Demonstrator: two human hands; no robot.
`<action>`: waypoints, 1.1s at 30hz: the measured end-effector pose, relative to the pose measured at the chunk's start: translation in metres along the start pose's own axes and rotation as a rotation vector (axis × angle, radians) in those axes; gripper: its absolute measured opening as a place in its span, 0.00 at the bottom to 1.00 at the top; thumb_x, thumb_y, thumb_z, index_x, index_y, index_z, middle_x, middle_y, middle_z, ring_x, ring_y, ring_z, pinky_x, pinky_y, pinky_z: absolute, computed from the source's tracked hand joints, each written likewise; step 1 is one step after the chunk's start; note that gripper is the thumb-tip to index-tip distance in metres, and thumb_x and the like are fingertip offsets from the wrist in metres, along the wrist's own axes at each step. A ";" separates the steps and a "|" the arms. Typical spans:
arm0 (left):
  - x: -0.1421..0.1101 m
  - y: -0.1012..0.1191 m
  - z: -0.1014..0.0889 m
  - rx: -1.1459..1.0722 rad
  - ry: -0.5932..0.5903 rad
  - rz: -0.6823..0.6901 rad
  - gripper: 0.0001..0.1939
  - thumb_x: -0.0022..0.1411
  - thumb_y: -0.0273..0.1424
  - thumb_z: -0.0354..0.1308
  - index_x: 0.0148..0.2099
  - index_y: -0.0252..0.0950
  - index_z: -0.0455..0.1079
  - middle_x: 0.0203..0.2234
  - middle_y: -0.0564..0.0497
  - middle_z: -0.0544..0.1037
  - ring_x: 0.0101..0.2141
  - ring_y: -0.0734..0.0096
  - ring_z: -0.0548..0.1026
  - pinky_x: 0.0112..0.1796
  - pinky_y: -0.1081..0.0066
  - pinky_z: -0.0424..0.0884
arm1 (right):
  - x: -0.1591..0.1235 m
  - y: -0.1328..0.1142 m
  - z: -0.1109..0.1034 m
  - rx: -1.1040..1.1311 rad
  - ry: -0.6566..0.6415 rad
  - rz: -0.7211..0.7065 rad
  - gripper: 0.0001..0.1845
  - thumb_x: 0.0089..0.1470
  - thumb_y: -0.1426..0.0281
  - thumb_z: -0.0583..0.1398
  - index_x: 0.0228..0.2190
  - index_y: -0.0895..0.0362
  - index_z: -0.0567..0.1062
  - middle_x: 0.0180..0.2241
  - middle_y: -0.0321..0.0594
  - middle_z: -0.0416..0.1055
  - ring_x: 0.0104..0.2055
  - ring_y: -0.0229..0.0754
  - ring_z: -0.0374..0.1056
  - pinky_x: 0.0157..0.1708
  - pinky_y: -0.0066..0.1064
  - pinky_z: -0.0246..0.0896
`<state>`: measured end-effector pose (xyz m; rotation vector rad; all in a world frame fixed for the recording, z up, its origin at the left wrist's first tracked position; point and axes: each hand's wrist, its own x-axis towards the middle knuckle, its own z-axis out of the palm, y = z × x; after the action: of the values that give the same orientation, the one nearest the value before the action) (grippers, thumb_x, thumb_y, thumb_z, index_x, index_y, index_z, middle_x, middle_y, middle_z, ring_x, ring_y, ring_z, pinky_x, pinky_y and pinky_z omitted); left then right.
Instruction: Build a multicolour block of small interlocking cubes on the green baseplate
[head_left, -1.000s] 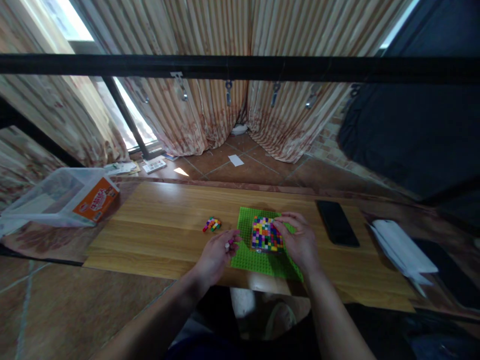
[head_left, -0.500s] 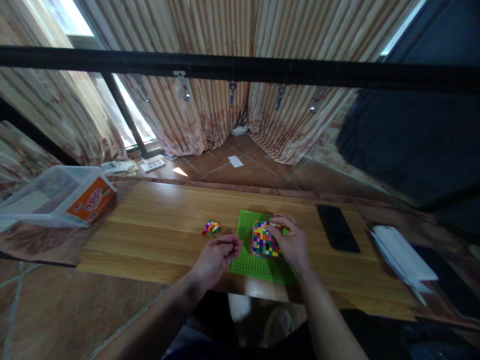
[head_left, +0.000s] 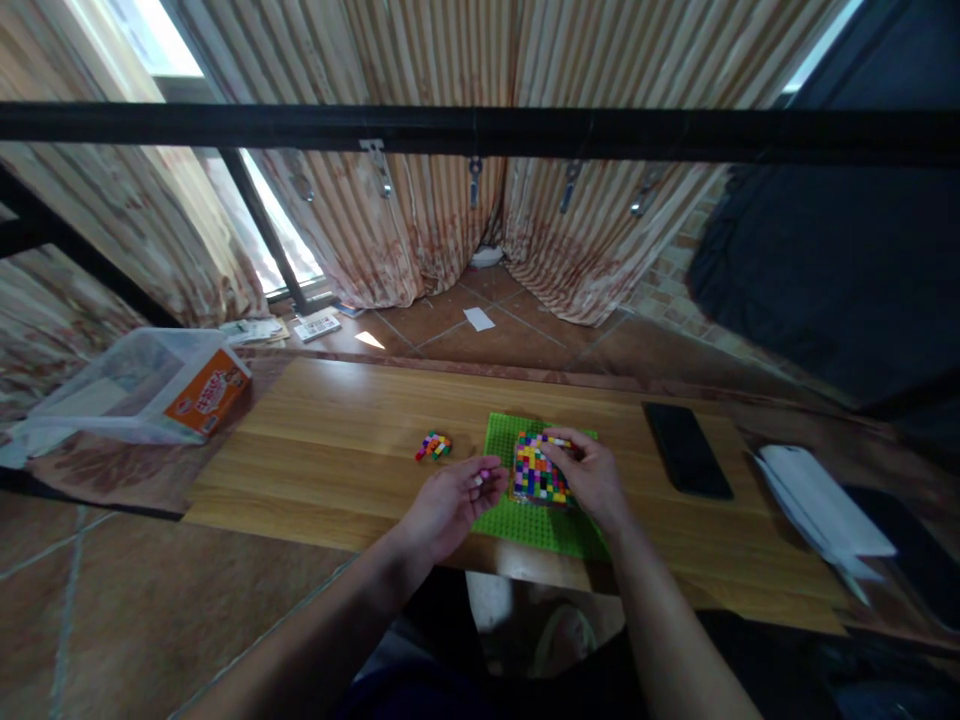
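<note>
The left hand (head_left: 453,502), curled shut half a second ago at the left edge of the studded green plastic baseplate (head_left: 517,526), has loosened, again showing the small pink and white plastic bricks (head_left: 484,477) it holds — pieces apparently not yet placed. On the baseplate sits the multicoloured rectangular brick block (head_left: 531,472); the right hand (head_left: 592,482) touches its far right part — fingertips narrow, grip impossible to tell.

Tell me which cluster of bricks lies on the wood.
The small pile left of the green baseplate; the bigger block sits on that baseplate, and pink and white pieces are in the left hand.
</note>
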<state>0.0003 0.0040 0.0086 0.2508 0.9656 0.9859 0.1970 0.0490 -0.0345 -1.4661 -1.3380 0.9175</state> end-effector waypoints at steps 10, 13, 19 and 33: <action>-0.004 0.004 0.003 -0.067 -0.064 -0.066 0.20 0.66 0.40 0.49 0.40 0.26 0.72 0.35 0.37 0.78 0.36 0.64 0.77 0.41 0.68 0.73 | -0.026 -0.030 -0.004 -0.176 0.059 -0.478 0.09 0.55 0.65 0.59 0.36 0.50 0.79 0.42 0.42 0.72 0.46 0.44 0.68 0.47 0.40 0.64; -0.003 0.001 0.004 -0.065 -0.084 -0.056 0.18 0.65 0.38 0.49 0.38 0.28 0.72 0.32 0.40 0.78 0.34 0.67 0.77 0.40 0.69 0.72 | -0.036 -0.035 0.005 -0.231 -0.058 -0.556 0.09 0.56 0.66 0.59 0.38 0.47 0.79 0.45 0.40 0.71 0.48 0.45 0.67 0.47 0.42 0.64; -0.004 -0.007 0.005 -0.027 -0.128 -0.005 0.06 0.59 0.29 0.57 0.36 0.31 0.73 0.31 0.45 0.78 0.33 0.69 0.76 0.42 0.69 0.71 | -0.042 -0.037 0.017 -0.351 -0.138 -0.600 0.11 0.57 0.67 0.58 0.41 0.44 0.78 0.47 0.39 0.70 0.50 0.47 0.64 0.51 0.48 0.60; -0.008 -0.012 0.013 -0.043 -0.174 0.073 0.08 0.49 0.23 0.64 0.35 0.30 0.75 0.32 0.47 0.76 0.34 0.71 0.74 0.41 0.71 0.70 | -0.044 -0.039 0.021 -0.274 -0.163 -0.520 0.08 0.59 0.68 0.56 0.34 0.49 0.76 0.46 0.39 0.71 0.50 0.46 0.64 0.51 0.45 0.60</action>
<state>0.0160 -0.0064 0.0138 0.3329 0.7804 1.0327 0.1593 0.0080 -0.0060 -1.1604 -1.9090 0.5349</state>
